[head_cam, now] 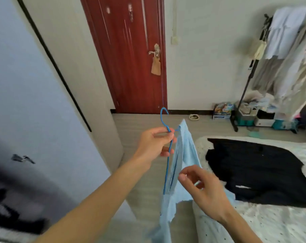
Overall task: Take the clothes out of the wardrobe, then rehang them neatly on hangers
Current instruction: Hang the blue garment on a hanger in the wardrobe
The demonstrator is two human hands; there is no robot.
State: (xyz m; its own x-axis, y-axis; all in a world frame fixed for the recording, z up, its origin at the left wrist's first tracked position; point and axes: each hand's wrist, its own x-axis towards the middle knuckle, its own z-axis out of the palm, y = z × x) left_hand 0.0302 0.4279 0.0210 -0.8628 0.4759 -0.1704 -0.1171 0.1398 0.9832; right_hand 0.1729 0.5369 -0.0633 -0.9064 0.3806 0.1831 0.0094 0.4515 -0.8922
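Left hand (pixel 155 144) pinches the thin blue wire hanger (pixel 167 165) under its curved hook, soft pale-blue shirt (pixel 185 155) draping; right hand (pixel 206 190) fingers curl at the cloth, grip unclear.

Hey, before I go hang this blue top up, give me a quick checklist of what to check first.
1. Left hand grip on the blue hanger: ok, fingers pinch it just below the hook.
2. Hook free: ok, it stands clear above the hand.
3. Light blue garment even on the hanger: cannot tell, fabric looks bunched.
4. Right hand holding the fabric: cannot tell, fingers blurred.
5. Black garment hung: not ok, it lies on the bed.
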